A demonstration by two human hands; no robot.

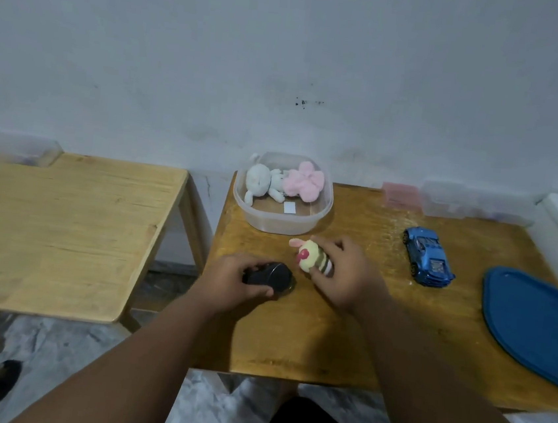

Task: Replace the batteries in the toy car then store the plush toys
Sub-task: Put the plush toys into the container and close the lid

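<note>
No text, brand or number can be read anywhere. A small white label [289, 208] sits in the clear tub [279, 223], but it looks blank from here. The blue car [428, 256] has a dark patterned patch on its hood, too blurred to make out.
</note>
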